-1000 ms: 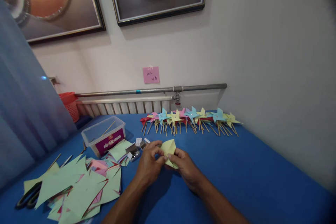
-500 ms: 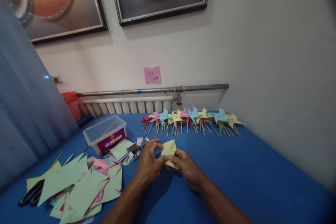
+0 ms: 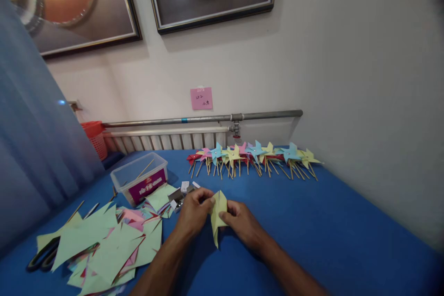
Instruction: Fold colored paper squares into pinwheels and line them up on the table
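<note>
Yellow paper [image 3: 216, 212], partly folded, is at lower centre of the frame, pinched by the left hand [image 3: 195, 211] at its left edge and the right hand [image 3: 243, 225] at its right. Pinwheels [image 3: 233, 154] lie in a row right of centre; cut paper sheets [image 3: 110, 250] and a clear box [image 3: 147, 188] occupy lower left.

Pinwheels [image 3: 233, 155], tub [image 3: 148, 188] on blue surface [image 3: 312, 226]

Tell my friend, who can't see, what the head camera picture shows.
A left hand and a right hand hold folded yellow paper over a blue table. Pinwheels lie in a row behind; cut paper sheets and a clear box sit on the left.
</note>
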Motion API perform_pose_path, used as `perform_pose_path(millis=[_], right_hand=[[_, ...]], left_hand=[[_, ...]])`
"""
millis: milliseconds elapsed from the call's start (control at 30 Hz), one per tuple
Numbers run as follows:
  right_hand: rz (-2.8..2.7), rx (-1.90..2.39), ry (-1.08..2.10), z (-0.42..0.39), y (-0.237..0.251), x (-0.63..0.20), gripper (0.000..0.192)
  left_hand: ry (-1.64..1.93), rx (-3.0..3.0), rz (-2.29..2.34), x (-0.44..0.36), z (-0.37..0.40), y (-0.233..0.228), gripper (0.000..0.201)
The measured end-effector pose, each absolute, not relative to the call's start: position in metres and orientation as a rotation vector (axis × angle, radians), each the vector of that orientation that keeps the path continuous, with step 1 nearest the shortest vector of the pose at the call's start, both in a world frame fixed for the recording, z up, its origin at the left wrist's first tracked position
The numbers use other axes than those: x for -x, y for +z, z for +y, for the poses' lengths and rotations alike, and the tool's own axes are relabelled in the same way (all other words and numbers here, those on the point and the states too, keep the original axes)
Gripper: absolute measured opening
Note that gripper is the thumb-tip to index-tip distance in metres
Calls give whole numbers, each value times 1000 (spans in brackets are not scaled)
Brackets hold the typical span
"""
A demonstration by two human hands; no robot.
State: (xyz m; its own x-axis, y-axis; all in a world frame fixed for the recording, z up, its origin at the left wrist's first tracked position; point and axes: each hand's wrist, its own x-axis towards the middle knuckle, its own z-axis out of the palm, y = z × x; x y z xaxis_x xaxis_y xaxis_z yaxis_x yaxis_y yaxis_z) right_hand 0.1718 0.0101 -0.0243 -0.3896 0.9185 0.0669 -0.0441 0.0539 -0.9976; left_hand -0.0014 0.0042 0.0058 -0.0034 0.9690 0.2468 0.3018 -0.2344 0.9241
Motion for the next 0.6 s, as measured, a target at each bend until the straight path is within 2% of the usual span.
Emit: perform_pose_path(millis=[100, 200, 367, 600], right_hand=[[-1423, 957, 1472, 13, -29, -171, 29], [-1280, 957, 1559, 14, -31, -171, 38], [-1139, 896, 1636, 11, -26, -172, 42], [-1114, 806, 1708, 4, -18, -173, 42]], left_hand=[[1406, -1850, 1381, 3, 2, 7, 12], [1465, -2237, 1275, 3, 0, 8, 18], [1407, -2745, 1187, 3, -2, 7, 22], [1268, -3016, 1243, 4, -3, 8, 23]])
